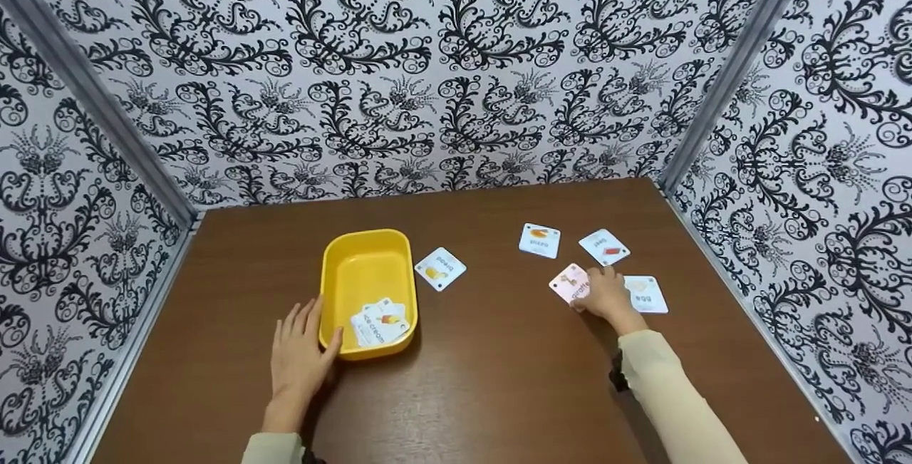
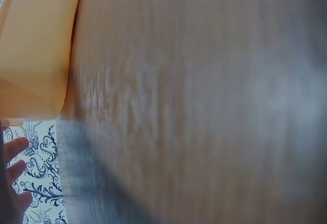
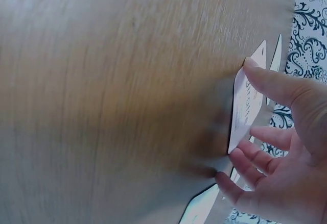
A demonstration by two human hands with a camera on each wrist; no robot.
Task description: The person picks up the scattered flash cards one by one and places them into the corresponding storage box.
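My left hand [image 1: 299, 350] rests along the left side of a yellow plastic tray [image 1: 365, 268], fingers fairly straight and thumb by the near rim. Several white picture cards lie in the tray's near end, an ice cream card [image 1: 382, 323] on top. At the right, my right hand [image 1: 605, 298] holds a pinkish giraffe card [image 1: 566, 284] between thumb and fingertips. In the right wrist view, the thumb is on one edge of this card [image 3: 247, 104] and fingertips are at its opposite corner. The left wrist view shows the tray's outer wall [image 2: 36, 50] and spread fingers [image 2: 16, 170].
A bread card [image 1: 440, 269] lies just right of the tray. Around the right hand lie a card with an orange picture [image 1: 539, 241], one with a red picture [image 1: 604, 247] and an egg card [image 1: 645, 294]. Patterned walls [image 1: 456, 93] border the brown table [image 1: 484, 385].
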